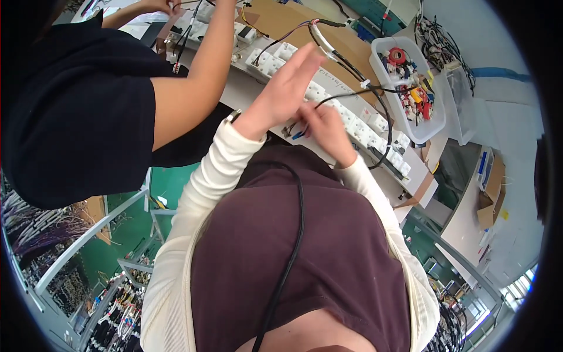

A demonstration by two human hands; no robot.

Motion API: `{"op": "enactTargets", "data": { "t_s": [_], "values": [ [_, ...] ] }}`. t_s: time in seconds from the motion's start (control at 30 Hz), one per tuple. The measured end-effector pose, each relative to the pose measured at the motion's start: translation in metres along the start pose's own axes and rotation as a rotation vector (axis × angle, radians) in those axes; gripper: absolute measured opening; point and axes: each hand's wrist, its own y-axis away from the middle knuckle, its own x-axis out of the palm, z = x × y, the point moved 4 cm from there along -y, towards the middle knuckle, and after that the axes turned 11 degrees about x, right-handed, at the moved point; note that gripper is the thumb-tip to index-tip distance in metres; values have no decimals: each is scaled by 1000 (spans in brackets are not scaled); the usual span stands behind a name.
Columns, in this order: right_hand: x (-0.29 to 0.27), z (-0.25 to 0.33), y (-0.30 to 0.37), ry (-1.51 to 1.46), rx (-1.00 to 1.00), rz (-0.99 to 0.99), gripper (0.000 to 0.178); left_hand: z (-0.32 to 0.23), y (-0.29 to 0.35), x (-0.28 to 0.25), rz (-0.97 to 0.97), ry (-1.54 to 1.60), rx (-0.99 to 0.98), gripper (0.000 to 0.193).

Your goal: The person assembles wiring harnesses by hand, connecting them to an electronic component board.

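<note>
My left hand (286,91) is raised over the bench with its fingers stretched out, holding nothing that I can see. Just right of it and lower, my right hand (328,134) is closed on a thin black cable (347,95). This cable runs off to the right toward a thicker black wire harness (382,108), which arches over the bench. Small wire ends with a blue connector (299,134) show below the right hand's fingers. Behind both hands, a row of white socket blocks (358,127) lies along the bench; the left hand covers part of it.
A white plastic bin (434,125) of small coloured connectors stands at the right, beside a clear container (460,105). Bundled black cables (437,44) lie behind. At the left, a co-worker's bare arm (202,97) and black sleeve (111,111) are close to my left arm.
</note>
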Motion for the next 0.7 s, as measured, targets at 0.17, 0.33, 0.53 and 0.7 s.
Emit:
{"op": "enactTargets", "data": {
  "t_s": [0.17,0.33,0.53,0.7],
  "values": [
    [-32,15,-13,-277,-32,73,34,44,50,-33,391,-159,-222,39],
    [-20,18,-6,-22,-171,116,22,46,70,-34,177,-500,-24,17],
    [-16,18,-8,714,-591,-110,20,59,62,-51,-151,-734,486,20],
    [-7,12,-10,823,-511,-105,14,73,46,-61,-306,-995,733,29]
  ]
}}
